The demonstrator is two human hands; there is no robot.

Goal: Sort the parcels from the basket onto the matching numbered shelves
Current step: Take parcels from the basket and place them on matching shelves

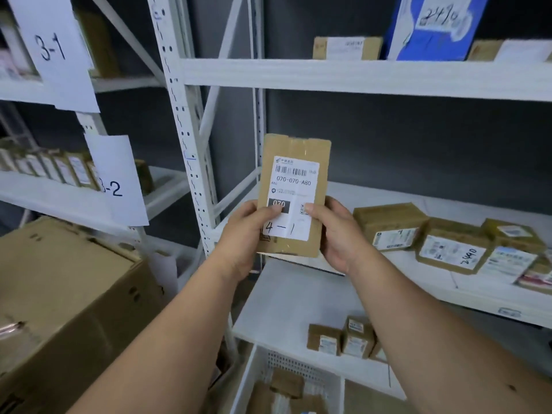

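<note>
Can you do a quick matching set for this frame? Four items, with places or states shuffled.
Items:
1. held parcel
2. blue box
3. white basket
4. 3-2 sign

Places or states:
A. top shelf, right rack
B. bottom of the view, parcels inside
C. hanging on the left rack
D. gripped by both hands, handwritten 4-1 on the label

Pairs: 1-D, 2-A, 3-B, 4-C. The left hand and right hand grip the parcel's lower half.

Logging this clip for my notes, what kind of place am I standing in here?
Probably a parcel sorting or pickup storeroom: white metal shelving tagged with paper signs like 3-1, and many labelled cardboard parcels on the shelves.
</note>
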